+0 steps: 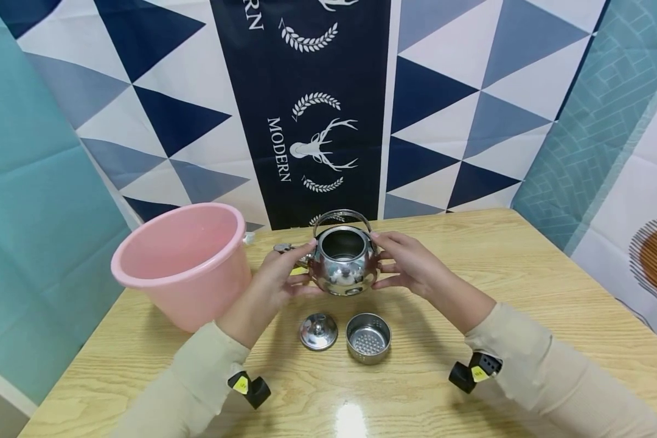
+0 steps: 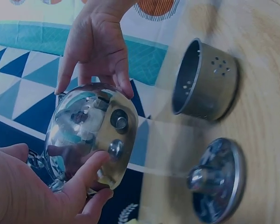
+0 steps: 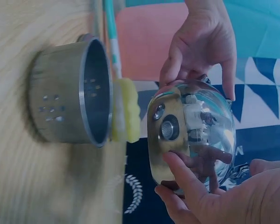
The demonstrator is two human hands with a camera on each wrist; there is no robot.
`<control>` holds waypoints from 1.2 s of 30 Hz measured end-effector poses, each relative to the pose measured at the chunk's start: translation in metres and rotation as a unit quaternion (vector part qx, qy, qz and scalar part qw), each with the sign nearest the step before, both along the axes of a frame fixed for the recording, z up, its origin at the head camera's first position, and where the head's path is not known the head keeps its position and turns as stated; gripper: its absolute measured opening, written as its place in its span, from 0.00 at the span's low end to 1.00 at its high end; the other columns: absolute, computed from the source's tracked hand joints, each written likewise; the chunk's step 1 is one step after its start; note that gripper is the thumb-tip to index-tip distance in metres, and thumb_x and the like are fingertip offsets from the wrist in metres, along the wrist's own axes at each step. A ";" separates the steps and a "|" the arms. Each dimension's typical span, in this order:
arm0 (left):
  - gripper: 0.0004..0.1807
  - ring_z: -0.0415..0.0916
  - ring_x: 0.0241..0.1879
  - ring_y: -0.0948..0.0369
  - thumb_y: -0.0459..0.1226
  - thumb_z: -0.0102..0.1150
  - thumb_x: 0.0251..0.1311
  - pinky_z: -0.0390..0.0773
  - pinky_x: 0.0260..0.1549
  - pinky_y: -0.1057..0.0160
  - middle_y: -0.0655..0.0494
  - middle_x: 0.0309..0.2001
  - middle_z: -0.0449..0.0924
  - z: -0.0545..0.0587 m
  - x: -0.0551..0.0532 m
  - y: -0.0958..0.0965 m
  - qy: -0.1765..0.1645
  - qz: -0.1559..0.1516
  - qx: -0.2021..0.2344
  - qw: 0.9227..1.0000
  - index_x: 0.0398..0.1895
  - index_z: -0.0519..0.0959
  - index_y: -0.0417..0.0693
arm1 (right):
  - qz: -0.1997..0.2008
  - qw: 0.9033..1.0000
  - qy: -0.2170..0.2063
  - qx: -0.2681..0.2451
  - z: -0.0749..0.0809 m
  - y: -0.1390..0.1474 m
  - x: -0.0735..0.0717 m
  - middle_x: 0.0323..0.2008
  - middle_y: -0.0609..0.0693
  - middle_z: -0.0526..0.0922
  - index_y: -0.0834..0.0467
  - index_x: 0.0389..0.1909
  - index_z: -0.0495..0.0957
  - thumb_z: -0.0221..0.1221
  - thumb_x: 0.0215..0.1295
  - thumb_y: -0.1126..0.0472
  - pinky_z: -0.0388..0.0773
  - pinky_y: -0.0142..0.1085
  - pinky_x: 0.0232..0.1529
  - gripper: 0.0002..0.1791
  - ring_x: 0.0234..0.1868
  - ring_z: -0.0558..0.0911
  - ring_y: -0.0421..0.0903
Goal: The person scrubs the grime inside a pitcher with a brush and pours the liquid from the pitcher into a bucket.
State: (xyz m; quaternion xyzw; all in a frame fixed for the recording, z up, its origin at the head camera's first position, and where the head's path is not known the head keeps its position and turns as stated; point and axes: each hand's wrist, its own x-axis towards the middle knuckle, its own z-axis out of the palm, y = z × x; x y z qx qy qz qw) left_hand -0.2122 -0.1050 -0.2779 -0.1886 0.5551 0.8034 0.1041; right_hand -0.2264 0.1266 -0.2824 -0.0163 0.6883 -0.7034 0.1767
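A shiny steel teapot (image 1: 344,277) without its lid is held up off the table between two hands. Its open mouth faces the head camera, and the hoop handle (image 1: 342,212) stands up behind it. My left hand (image 1: 278,275) grips the spout side, thumb near the rim and fingers against the body. On the opposite side my right hand (image 1: 407,263) holds the pot the same way, fingers spread along the belly. Below, on the table, lie the round knobbed lid (image 1: 319,331) and, to its right, a perforated steel strainer basket (image 1: 368,342).
A large pink bucket (image 1: 194,292) stands at the left of the wooden table (image 1: 504,267). In the right wrist view a yellow sponge brush (image 3: 127,109) with a teal and white handle shows past the strainer. Patterned cloth (image 1: 443,91) hangs behind the table.
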 end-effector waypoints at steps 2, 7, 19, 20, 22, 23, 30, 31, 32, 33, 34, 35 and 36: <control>0.39 0.60 0.63 0.32 0.41 0.69 0.57 0.77 0.42 0.38 0.40 0.69 0.51 0.006 0.001 -0.003 0.006 -0.007 -0.017 1.000 0.68 0.58 0.47 | 0.004 1.000 0.006 -0.003 0.005 -0.002 0.001 0.54 0.63 0.67 0.63 0.67 0.59 0.51 0.73 0.46 0.82 0.50 0.43 0.32 0.49 0.74 0.56; 0.35 0.61 0.63 0.34 0.44 0.65 0.61 0.78 0.43 0.40 0.42 0.70 0.49 0.024 0.005 -0.011 0.020 -0.028 -0.050 0.998 0.66 0.60 0.45 | 0.017 1.000 0.021 -0.004 0.019 -0.007 0.001 0.56 0.64 0.66 0.63 0.68 0.59 0.51 0.74 0.46 0.81 0.51 0.43 0.32 0.52 0.74 0.59; 0.34 0.66 0.60 0.40 0.47 0.64 0.62 0.81 0.41 0.46 0.47 0.68 0.56 0.059 0.011 -0.032 0.032 -0.032 -0.082 0.996 0.67 0.60 0.48 | 0.030 0.997 0.063 0.012 0.053 -0.025 0.001 0.59 0.64 0.65 0.59 0.70 0.59 0.52 0.73 0.47 0.81 0.51 0.42 0.32 0.56 0.73 0.65; 0.33 0.66 0.61 0.40 0.46 0.64 0.62 0.81 0.42 0.46 0.47 0.68 0.56 0.061 0.012 -0.034 0.033 -0.032 -0.077 0.996 0.65 0.62 0.48 | 0.032 0.997 0.066 0.011 0.055 -0.027 0.001 0.58 0.64 0.66 0.59 0.69 0.60 0.52 0.73 0.47 0.81 0.51 0.42 0.31 0.56 0.73 0.64; 0.31 0.65 0.61 0.39 0.46 0.63 0.63 0.80 0.43 0.45 0.47 0.67 0.55 0.066 0.012 -0.037 0.038 -0.033 -0.069 0.996 0.64 0.62 0.48 | 0.038 0.997 0.073 0.009 0.058 -0.030 0.000 0.58 0.64 0.66 0.60 0.69 0.60 0.52 0.73 0.48 0.81 0.51 0.42 0.30 0.55 0.74 0.64; 0.31 0.64 0.62 0.39 0.45 0.62 0.63 0.79 0.43 0.44 0.47 0.68 0.55 0.068 0.013 -0.038 0.041 -0.032 -0.062 0.997 0.64 0.61 0.48 | 0.040 0.996 0.076 0.006 0.060 -0.031 -0.001 0.58 0.63 0.67 0.60 0.68 0.61 0.52 0.73 0.48 0.81 0.51 0.42 0.30 0.54 0.74 0.63; 0.28 0.63 0.64 0.40 0.45 0.61 0.64 0.76 0.48 0.41 0.48 0.63 0.60 0.083 0.016 -0.048 0.059 -0.034 -0.060 0.996 0.63 0.62 0.51 | 0.052 0.993 0.104 0.003 0.074 -0.041 -0.006 0.55 0.62 0.70 0.60 0.66 0.63 0.51 0.74 0.49 0.82 0.51 0.41 0.27 0.51 0.78 0.60; 0.26 0.63 0.64 0.41 0.45 0.61 0.64 0.75 0.49 0.41 0.48 0.61 0.61 0.085 0.016 -0.050 0.061 -0.033 -0.060 0.996 0.60 0.63 0.51 | 0.052 0.993 0.108 0.003 0.075 -0.043 -0.007 0.55 0.61 0.70 0.59 0.66 0.64 0.51 0.74 0.48 0.82 0.51 0.40 0.27 0.50 0.78 0.59; 0.23 0.63 0.65 0.42 0.46 0.61 0.64 0.74 0.51 0.40 0.49 0.59 0.62 0.087 0.017 -0.051 0.064 -0.033 -0.060 0.996 0.57 0.65 0.52 | 0.054 0.992 0.113 0.002 0.076 -0.045 -0.008 0.55 0.61 0.70 0.59 0.66 0.64 0.52 0.74 0.49 0.82 0.51 0.40 0.27 0.51 0.79 0.59; 0.21 0.63 0.65 0.42 0.46 0.61 0.64 0.73 0.52 0.39 0.49 0.58 0.63 0.088 0.017 -0.052 0.068 -0.032 -0.061 0.995 0.54 0.66 0.52 | 0.055 0.992 0.116 0.000 0.077 -0.046 -0.009 0.55 0.61 0.70 0.59 0.66 0.64 0.52 0.74 0.49 0.82 0.51 0.40 0.27 0.51 0.79 0.59; 0.19 0.63 0.65 0.43 0.46 0.61 0.64 0.72 0.53 0.39 0.50 0.57 0.63 0.090 0.018 -0.054 0.071 -0.033 -0.060 0.995 0.52 0.66 0.53 | 0.057 0.991 0.119 -0.001 0.078 -0.048 -0.009 0.55 0.61 0.71 0.59 0.66 0.65 0.52 0.74 0.49 0.82 0.51 0.41 0.27 0.51 0.79 0.59; 0.18 0.63 0.65 0.43 0.47 0.61 0.64 0.71 0.54 0.39 0.50 0.57 0.63 0.092 0.018 -0.055 0.074 -0.032 -0.060 0.995 0.51 0.67 0.54 | 0.058 0.991 0.120 -0.005 0.080 -0.050 -0.010 0.55 0.61 0.71 0.58 0.66 0.65 0.52 0.74 0.49 0.82 0.50 0.41 0.26 0.51 0.80 0.59; 0.18 0.63 0.65 0.43 0.47 0.61 0.64 0.70 0.54 0.39 0.50 0.57 0.63 0.093 0.018 -0.057 0.076 -0.030 -0.060 0.995 0.50 0.67 0.54 | 0.060 0.991 0.120 -0.007 0.081 -0.051 -0.011 0.56 0.60 0.71 0.58 0.66 0.65 0.52 0.73 0.50 0.82 0.50 0.41 0.26 0.52 0.80 0.59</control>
